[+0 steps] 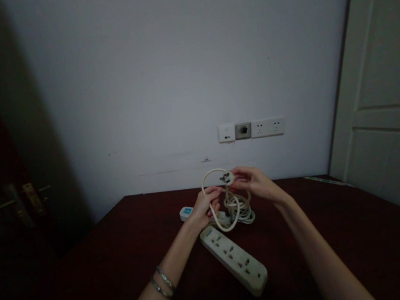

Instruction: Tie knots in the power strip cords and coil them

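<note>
Between the fingers of my right hand is a white power plug, its metal prongs turned to the left. My left hand is closed on the white power cord, which forms a loop around and below the fingers. Just below my hands a white power strip lies slantwise on the dark red table, its sockets facing up. More cord lies in a tangled coil behind the strip. A small white device with a blue face is partly hidden behind my left hand.
Wall sockets and a switch plate are on the pale wall beyond the table's back edge. A white panelled door stands at the right. On the left is a dark door with a handle.
</note>
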Tool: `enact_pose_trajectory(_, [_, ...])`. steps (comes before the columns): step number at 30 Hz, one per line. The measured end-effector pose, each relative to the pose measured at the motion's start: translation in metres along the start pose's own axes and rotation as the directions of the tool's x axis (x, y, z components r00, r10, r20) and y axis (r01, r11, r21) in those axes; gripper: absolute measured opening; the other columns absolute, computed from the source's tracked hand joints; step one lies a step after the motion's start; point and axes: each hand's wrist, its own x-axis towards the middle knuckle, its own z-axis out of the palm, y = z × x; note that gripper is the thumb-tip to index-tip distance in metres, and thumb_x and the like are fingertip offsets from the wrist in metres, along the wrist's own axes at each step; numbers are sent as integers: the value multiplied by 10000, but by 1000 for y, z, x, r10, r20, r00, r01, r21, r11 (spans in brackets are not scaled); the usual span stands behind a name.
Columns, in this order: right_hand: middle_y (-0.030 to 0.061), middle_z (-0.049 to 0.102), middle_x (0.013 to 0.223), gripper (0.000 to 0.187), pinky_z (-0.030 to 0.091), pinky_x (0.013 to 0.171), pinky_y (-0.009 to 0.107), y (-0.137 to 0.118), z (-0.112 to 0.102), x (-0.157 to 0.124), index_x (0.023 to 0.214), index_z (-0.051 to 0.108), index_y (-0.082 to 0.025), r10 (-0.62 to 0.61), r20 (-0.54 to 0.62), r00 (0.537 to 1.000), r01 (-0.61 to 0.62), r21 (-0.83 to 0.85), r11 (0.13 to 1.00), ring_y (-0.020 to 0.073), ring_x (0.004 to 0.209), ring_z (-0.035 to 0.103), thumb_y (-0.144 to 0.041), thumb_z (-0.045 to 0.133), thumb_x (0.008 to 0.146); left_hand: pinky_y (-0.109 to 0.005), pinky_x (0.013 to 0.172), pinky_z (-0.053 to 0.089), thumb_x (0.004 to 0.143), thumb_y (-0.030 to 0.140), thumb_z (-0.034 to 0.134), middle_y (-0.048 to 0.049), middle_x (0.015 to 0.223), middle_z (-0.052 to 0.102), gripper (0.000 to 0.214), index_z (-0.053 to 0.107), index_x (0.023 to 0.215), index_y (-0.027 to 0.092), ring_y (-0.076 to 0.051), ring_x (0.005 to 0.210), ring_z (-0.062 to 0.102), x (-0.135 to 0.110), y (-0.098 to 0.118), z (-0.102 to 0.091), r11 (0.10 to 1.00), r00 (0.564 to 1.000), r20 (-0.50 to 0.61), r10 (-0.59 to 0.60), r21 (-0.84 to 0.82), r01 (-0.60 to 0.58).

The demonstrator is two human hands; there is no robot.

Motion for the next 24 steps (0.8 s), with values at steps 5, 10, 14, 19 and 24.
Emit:
enact_pose_trajectory(5, [17,643,778,321,511,674,274,0,13,2,870,565,-153,33,79,996,-42,123,992,128,683,624,-300,731,639,-164,297,155,699,376,656,103,346,355,273,567,817,146,-30,246,239,0,-3,1,996,999,14,52,79,-53])
enact_pose_trajectory(10, [5,633,755,354,509,702,272,0,27,4,890,578,-149,50,138,989,-72,165,984,124,695,620,-304,748,621,-168,299,145,713,324,616,70,351,390,206,569,661,130,-23,250,239,2,-3,1,971,986,-115,118,222,-90])
enact_pose_trajectory(14, [14,642,786,352,506,699,259,-2,23,2,886,573,-144,47,114,992,-68,188,980,121,701,622,-293,751,621,-178,292,147,745,322,587,44,365,431,220,643,709,112,-36,253,264,0,7,-4,929,993,-59,105,362,-76])
enact_pose_trajectory(19, [28,655,788,366,497,635,241,-4,13,-1,870,574,-153,24,18,1000,-28,241,970,116,649,609,-311,762,598,-186,351,285,727,344,617,-24,532,596,272,701,825,105,-76,354,438,6,11,-10,902,989,-89,115,426,-67])
enact_pose_trajectory(24, [16,641,734,339,466,563,204,-10,11,-5,823,603,-172,-35,-71,997,57,335,940,92,582,560,-335,773,580,-199,430,341,693,354,654,-36,579,620,281,708,797,99,-90,430,485,8,10,-13,919,985,-127,116,391,-58])
